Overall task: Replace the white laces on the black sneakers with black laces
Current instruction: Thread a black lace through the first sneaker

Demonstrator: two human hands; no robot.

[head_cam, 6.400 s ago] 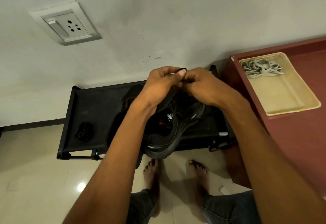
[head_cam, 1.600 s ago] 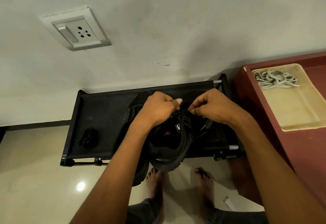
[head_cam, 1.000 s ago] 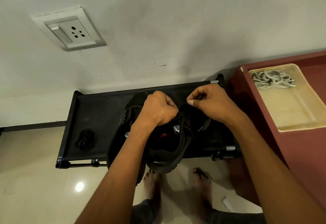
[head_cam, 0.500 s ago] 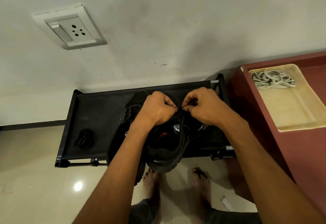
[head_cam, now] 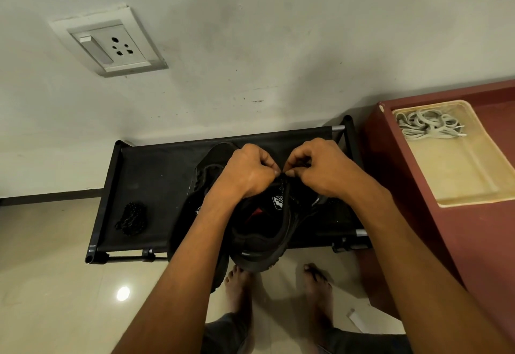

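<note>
At frame centre the left hand and right hand meet knuckle to knuckle, each grip pinched on the black lace atop the held sneaker, whose tongue carries a white logo too small to read. The second sneaker lies behind on the black bench, partly hidden by the left forearm. A spare lace bundle sits near the bench's left edge. In the tray on the red cabinet, upper right, lie the white laces. A wall socket shows upper left.
</note>
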